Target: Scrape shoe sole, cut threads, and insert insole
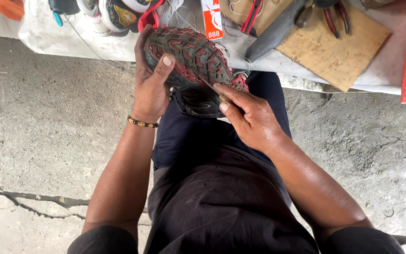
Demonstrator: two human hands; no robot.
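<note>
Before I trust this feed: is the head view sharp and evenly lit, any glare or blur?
Head view: soft, even daylight, no hard shadows or glare; shoe sole tread and both hands, left and right, are sharp; the thin tool at the right fingertips is too small to make out; bench items are cut off at the top edge.

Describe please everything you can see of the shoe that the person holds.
The shoe is turned sole up, over the person's lap, beside the edge of a work table. Its sole looks like rubber, dark green with red tread blocks, and the upper part under it is dark. The left hand grips its side, thumb on the sole. The right hand touches the sole's near edge and presses a thin tool there.
</note>
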